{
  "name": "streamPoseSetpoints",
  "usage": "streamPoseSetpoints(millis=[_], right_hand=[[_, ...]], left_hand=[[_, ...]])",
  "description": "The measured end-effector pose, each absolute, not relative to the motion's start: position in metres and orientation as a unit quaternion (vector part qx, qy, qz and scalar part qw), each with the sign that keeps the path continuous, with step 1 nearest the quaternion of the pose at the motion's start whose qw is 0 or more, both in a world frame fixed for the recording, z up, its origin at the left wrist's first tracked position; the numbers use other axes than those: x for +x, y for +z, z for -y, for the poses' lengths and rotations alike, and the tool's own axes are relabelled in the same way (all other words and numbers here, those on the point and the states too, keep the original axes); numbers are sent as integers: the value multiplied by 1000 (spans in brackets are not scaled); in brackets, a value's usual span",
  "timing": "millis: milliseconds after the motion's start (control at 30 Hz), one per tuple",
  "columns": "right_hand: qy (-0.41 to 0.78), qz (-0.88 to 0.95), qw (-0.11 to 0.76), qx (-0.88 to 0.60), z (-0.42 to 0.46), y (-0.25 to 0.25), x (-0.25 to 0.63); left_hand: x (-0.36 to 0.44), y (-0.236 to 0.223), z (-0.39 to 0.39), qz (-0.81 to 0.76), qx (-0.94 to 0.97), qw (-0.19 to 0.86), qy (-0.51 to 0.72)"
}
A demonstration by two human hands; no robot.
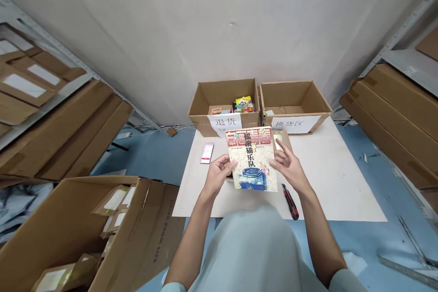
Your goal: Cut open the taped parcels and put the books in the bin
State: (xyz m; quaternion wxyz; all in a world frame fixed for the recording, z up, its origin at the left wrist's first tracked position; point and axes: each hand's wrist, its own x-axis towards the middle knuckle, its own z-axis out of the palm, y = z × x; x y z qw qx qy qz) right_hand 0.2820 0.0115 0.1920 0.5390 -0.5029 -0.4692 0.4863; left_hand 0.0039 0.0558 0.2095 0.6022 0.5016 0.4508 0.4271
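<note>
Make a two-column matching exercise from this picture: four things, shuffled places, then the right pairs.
Things
1. Cream, red and blue paper book
2. Red and black box cutter
3. Open brown cardboard box with a yellow item inside
4. Rectangular smartphone with white and pink screen

Places
A. On the far side of the white table
B. Held between left hand and right hand
C. Flat on the table, left of both hands
D. At the table's near edge

Pairs: 1-B, 2-D, 3-A, 4-C

Remotely, I am watching what seems a parcel storeroom. Brown cartons (68,132) are lying on metal shelves (410,69), and paper signs (224,122) are marking two open boxes (251,120) for returns and exchanges.
</note>
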Motion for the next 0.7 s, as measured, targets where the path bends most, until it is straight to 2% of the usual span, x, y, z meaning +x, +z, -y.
streamPoseSetpoints(millis=[133,267,333,400,533,700], right_hand=[[496,440,560,-497,-4,191,262],[355,472,577,-565,2,200,251],[236,520,542,-617,6,200,243],[165,579,477,-641,11,196,229],[164,645,381,-642,19,177,192],[186,649,346,-651,26,160,167]], left_hand=[[-3,221,-47,-459,486,592,449],[-1,221,-41,-467,470,586,467],[4,217,-40,-480,462,582,466],[12,211,-38,-493,465,574,459],[34,200,-28,-494,501,527,476],[54,198,-9,-510,550,452,483]])
